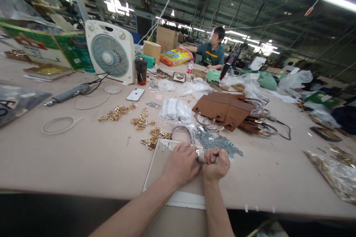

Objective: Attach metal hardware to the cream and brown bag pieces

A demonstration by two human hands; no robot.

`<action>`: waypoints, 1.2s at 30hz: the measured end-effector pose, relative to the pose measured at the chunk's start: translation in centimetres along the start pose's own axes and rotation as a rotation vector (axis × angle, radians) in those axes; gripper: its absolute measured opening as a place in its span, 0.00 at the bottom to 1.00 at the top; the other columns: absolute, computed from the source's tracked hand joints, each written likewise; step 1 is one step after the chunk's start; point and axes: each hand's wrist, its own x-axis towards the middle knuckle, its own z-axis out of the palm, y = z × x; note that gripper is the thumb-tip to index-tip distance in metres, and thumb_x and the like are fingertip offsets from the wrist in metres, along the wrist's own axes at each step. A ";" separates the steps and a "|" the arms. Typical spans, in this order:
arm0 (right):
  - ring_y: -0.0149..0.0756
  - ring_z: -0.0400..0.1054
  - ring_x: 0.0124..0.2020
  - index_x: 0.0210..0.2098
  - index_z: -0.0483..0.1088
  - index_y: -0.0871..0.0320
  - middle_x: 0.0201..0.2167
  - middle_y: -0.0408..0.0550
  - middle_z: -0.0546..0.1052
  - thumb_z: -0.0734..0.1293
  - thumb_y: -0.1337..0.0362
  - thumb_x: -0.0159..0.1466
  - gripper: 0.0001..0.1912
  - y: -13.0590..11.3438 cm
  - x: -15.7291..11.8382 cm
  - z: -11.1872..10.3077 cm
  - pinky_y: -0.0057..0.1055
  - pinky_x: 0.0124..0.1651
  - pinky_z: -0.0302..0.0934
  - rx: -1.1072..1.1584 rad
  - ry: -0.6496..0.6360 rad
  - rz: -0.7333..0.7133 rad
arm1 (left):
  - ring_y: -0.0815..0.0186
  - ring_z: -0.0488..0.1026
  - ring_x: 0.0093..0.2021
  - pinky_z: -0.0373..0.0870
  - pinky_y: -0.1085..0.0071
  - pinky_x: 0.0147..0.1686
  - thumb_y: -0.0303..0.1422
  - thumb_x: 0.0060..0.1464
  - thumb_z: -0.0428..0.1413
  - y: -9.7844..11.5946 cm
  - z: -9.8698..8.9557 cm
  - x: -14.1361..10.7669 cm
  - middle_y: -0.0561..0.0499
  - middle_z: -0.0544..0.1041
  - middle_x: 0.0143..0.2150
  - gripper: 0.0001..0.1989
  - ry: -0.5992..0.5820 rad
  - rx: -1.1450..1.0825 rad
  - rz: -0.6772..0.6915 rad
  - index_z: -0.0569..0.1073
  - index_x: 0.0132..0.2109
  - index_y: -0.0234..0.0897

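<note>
My left hand [181, 164] lies over a shallow beige tray [155, 170] with a pale rim, its fingers stretched forward over the surface. Beside its fingertips a small shiny metal piece [197, 152] shows. My right hand [217, 163] is closed round a hand tool with a pale handle [204, 159], pointing left towards my left fingers; its tip is hard to make out. Just past the tray's far edge lie a dark translucent ring handle [180, 129], gold hardware pieces [155, 137] and a spread of small grey metal plates [219, 142].
Brown leather bag pieces [225, 107] with ring handles lie beyond, next to plastic-wrapped bundles [175, 110]. Further left are a phone [135, 94], a dark bottle [141, 71], a white fan [111, 52] and a corded screwdriver [66, 94]. A person [211, 52] sits across the table.
</note>
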 end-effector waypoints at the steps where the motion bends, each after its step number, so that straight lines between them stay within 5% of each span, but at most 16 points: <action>1: 0.25 0.51 0.15 0.25 0.64 0.56 0.17 0.35 0.58 0.65 0.58 0.71 0.18 0.1 -0.2 0.1 0.24 0.19 0.48 -0.022 -0.011 -0.015 | 0.53 0.65 0.64 0.59 0.51 0.68 0.38 0.60 0.64 0.0 0.0 0.0 0.49 0.76 0.60 0.15 0.002 0.001 0.000 0.74 0.52 0.43; 9: 0.29 0.55 0.17 0.27 0.66 0.56 0.18 0.36 0.61 0.64 0.55 0.73 0.20 1.2 -0.1 0.0 0.27 0.21 0.49 -0.311 -0.155 -0.072 | 0.51 0.65 0.65 0.58 0.50 0.69 0.39 0.64 0.59 -0.2 0.3 0.0 0.46 0.75 0.61 0.15 0.007 -0.010 0.005 0.73 0.55 0.42; 17: 0.31 0.60 0.24 0.26 0.68 0.56 0.20 0.38 0.66 0.62 0.49 0.74 0.24 2.0 1.9 1.7 0.29 0.31 0.56 -0.730 -0.207 -0.135 | 0.49 0.64 0.67 0.54 0.50 0.70 0.42 0.61 0.60 -0.8 1.1 0.4 0.41 0.69 0.69 0.31 0.003 0.034 -0.025 0.66 0.67 0.39; 26: 0.25 0.46 0.14 0.28 0.63 0.55 0.17 0.32 0.56 0.67 0.49 0.68 0.19 1.3 3.1 -0.5 0.22 0.17 0.45 -0.023 0.054 0.166 | 0.46 0.65 0.65 0.54 0.46 0.69 0.54 0.61 0.59 -1.1 1.2 0.7 0.41 0.71 0.67 0.34 0.036 0.095 -0.062 0.70 0.65 0.38; 36: 0.23 0.49 0.14 0.29 0.65 0.56 0.17 0.32 0.58 0.69 0.49 0.67 0.19 2.1 5.0 0.7 0.20 0.17 0.47 -0.019 0.015 0.200 | 0.46 0.64 0.67 0.52 0.46 0.70 0.52 0.59 0.62 -0.8 1.2 0.6 0.42 0.70 0.68 0.35 0.026 0.100 -0.078 0.68 0.66 0.39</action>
